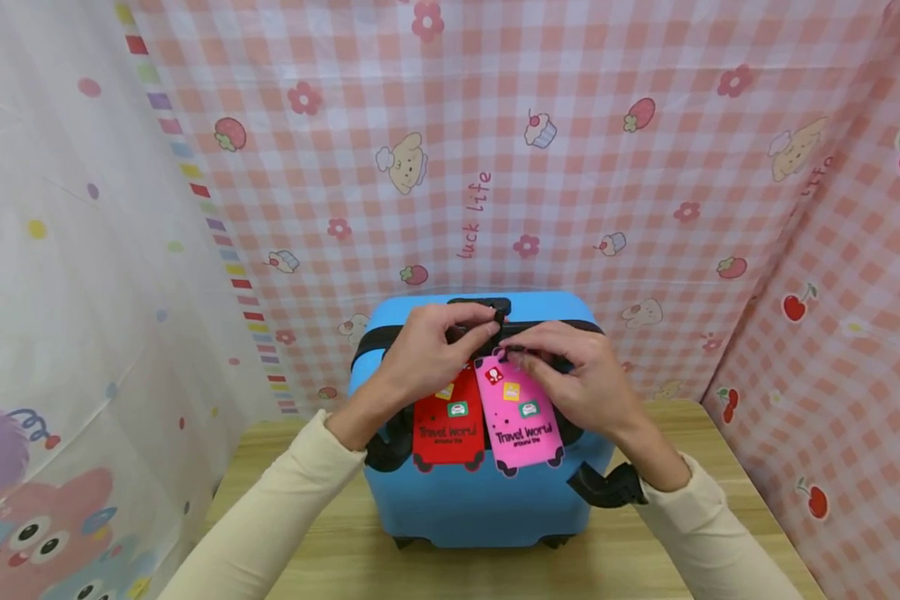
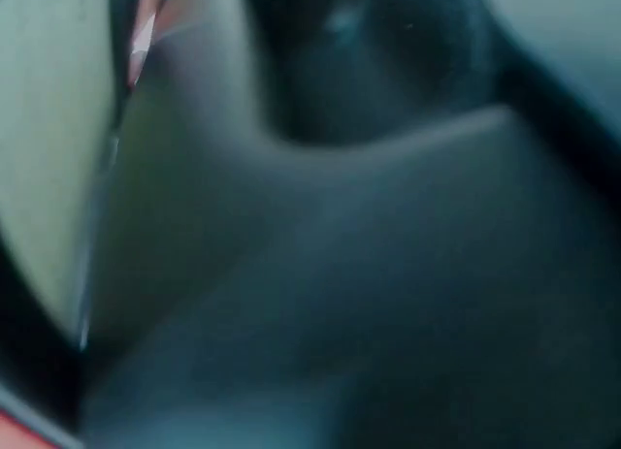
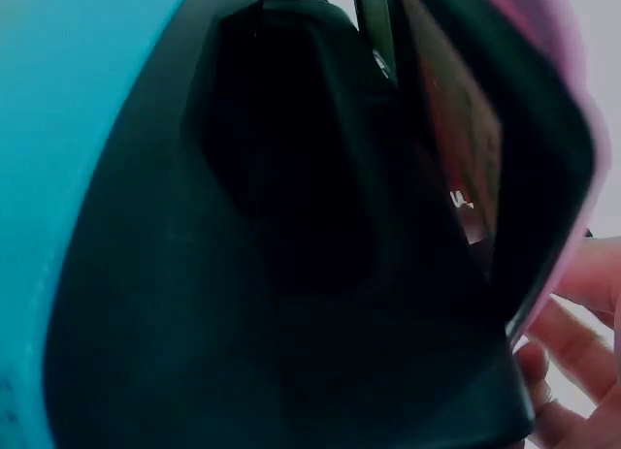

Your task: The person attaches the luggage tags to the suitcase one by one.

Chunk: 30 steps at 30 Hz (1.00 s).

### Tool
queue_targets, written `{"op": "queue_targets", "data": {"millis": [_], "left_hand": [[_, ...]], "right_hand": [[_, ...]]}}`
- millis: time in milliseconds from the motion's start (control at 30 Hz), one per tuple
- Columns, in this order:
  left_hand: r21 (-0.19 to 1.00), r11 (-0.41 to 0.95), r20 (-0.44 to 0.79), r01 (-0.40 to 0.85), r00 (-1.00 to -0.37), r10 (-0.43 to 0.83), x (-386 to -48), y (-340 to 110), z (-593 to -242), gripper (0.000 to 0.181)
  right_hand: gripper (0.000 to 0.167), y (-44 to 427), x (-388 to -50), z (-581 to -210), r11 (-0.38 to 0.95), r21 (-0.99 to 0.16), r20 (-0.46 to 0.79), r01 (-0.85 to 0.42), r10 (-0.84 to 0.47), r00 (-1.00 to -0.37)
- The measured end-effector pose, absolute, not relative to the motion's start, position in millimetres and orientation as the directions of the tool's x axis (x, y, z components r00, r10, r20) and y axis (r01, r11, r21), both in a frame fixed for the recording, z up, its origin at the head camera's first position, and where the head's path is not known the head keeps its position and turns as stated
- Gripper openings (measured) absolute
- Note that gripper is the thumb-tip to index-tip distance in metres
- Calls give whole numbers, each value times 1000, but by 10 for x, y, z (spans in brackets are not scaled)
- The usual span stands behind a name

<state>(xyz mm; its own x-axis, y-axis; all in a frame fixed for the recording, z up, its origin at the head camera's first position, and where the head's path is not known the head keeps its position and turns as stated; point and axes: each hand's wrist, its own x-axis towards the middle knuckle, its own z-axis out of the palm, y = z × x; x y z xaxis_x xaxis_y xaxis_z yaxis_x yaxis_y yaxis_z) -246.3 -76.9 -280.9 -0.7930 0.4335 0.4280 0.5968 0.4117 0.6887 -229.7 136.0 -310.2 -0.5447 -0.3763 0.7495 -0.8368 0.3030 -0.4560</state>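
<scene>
A blue suitcase (image 1: 487, 508) stands upright with two luggage tags against its front, a red luggage tag (image 1: 447, 433) and a pink luggage tag (image 1: 521, 425). My left hand (image 1: 431, 346) pinches the end of a thin black strap (image 1: 499, 317) between thumb and forefinger, above the tags. Close beside it, my right hand (image 1: 581, 371) pinches the black strap at the top of the pink tag. In the right wrist view, the pink tag's edge (image 3: 587, 129) shows near some fingers (image 3: 577, 352). The left wrist view is dark and blurred.
A black handle (image 1: 480, 304) sits on the suitcase top, and a black band (image 1: 378, 340) crosses it. Dark wrist camera mounts sit under both wrists. The suitcase stands on a wooden table (image 1: 330, 525), before a pink checked curtain (image 1: 450, 125), with printed sheets at both sides.
</scene>
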Motion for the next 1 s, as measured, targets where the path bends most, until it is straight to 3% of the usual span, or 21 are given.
{"op": "queue_targets", "data": {"millis": [233, 500, 1000], "left_hand": [[585, 404, 551, 703, -710, 438, -2474, -748, -2913, 24], [620, 405, 544, 672, -740, 396, -2463, -734, -2933, 17], [550, 391, 609, 738, -675, 417, -2464, -744, -2968, 16]], "right_hand": [[27, 1347, -2319, -3143, 340, -455, 761, -823, -331, -557], [34, 1315, -2322, -3110, 277, -537, 730, -797, -321, -603], [30, 1327, -2328, -3109, 177, -669, 650, -722, -332, -683]]}}
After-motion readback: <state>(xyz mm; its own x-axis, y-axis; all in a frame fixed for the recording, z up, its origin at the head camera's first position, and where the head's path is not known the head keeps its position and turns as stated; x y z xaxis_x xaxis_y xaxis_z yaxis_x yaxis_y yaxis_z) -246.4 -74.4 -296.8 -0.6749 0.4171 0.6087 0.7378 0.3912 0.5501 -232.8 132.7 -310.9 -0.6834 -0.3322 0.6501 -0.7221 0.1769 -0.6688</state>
